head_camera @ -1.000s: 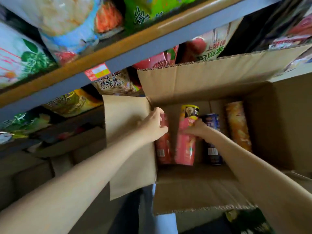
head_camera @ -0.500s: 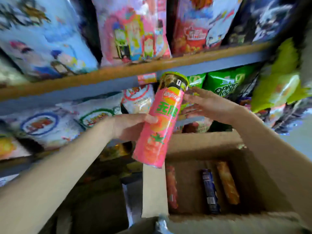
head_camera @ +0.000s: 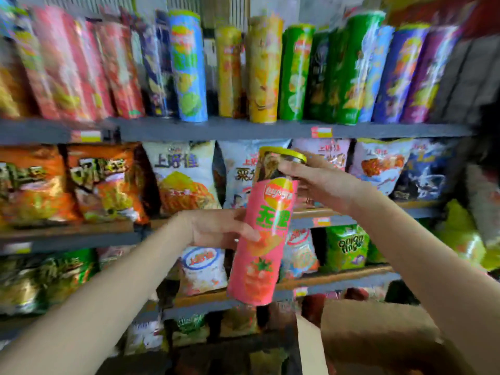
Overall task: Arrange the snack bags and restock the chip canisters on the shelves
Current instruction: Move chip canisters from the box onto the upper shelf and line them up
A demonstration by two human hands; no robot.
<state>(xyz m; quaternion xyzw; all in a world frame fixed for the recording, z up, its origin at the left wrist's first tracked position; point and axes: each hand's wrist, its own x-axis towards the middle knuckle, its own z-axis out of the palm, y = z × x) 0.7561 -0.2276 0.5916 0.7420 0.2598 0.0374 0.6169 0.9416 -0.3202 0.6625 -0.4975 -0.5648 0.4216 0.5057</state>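
the left hand (head_camera: 216, 230) gripped the middle of a pink chip canister (head_camera: 263, 239) and the right hand (head_camera: 322, 185) clasped its top end. the canister was held tilted in front of the snack bags (head_camera: 186, 180), below the top shelf (head_camera: 243, 129) lined with upright canisters (head_camera: 263, 71). a cardboard box (head_camera: 378, 336) sat at lower right.

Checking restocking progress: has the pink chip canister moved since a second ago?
Yes. The pink chip canister went up out of the cardboard box, now held before the shelves.
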